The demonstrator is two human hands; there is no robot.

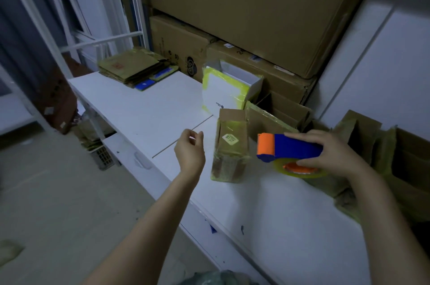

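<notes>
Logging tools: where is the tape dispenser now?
Head view, right of centre: tape dispenser in the right hand, at the white table, beside the taped box.

Two grips are in view: the left grip point(189, 152) and the right grip point(335, 152). The right grip holds one tape dispenser point(293, 147), which carries one roll of tape point(300, 171). Between the grips stands one small taped carton point(230, 145), and just beyond it one white box point(223, 91). Far beyond the left grip lies one stack of flattened cartons point(132, 68); its sheets cannot be counted. At least three large cartons point(244, 5) are piled farther back. One desk point(144, 107) lies under both grips.
</notes>
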